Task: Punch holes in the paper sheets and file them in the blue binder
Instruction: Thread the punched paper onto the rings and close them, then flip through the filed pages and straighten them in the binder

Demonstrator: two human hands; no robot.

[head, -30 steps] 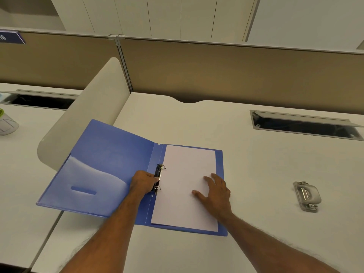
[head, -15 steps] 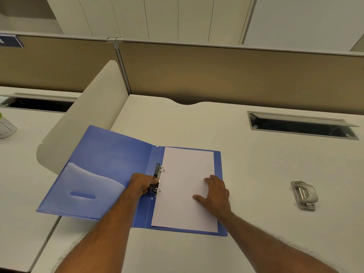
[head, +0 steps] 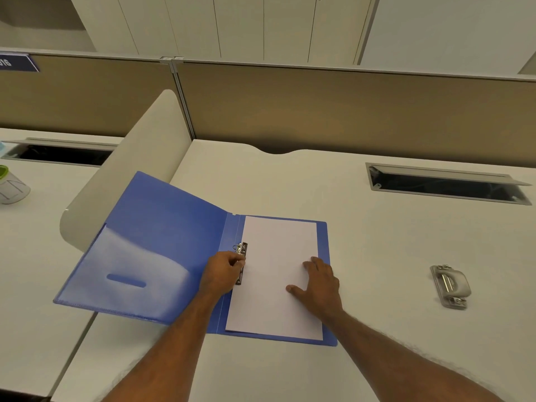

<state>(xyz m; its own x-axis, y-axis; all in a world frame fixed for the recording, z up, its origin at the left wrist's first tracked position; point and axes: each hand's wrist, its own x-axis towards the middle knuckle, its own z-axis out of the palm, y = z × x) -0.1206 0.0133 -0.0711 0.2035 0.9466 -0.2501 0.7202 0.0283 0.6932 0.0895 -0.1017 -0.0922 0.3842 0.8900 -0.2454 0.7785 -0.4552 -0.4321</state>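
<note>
The blue binder lies open on the white desk, its left cover with a clear pocket hanging over the desk's left edge. White paper sheets lie on its right half, against the metal ring clip at the spine. My left hand is closed on the lower part of the ring clip, hiding it. My right hand rests flat on the sheets, fingers spread, pressing them down. The grey hole punch sits on the desk well to the right, untouched.
A curved white divider rises behind the binder's left cover. A cable slot is sunk in the desk at the back right. A brown partition closes the far side. A cup stands on the neighbouring desk at left.
My hands have stayed where they were; the left hand's fingers have shifted slightly on the ring clip. The view has tilted a little, nothing else moved.
</note>
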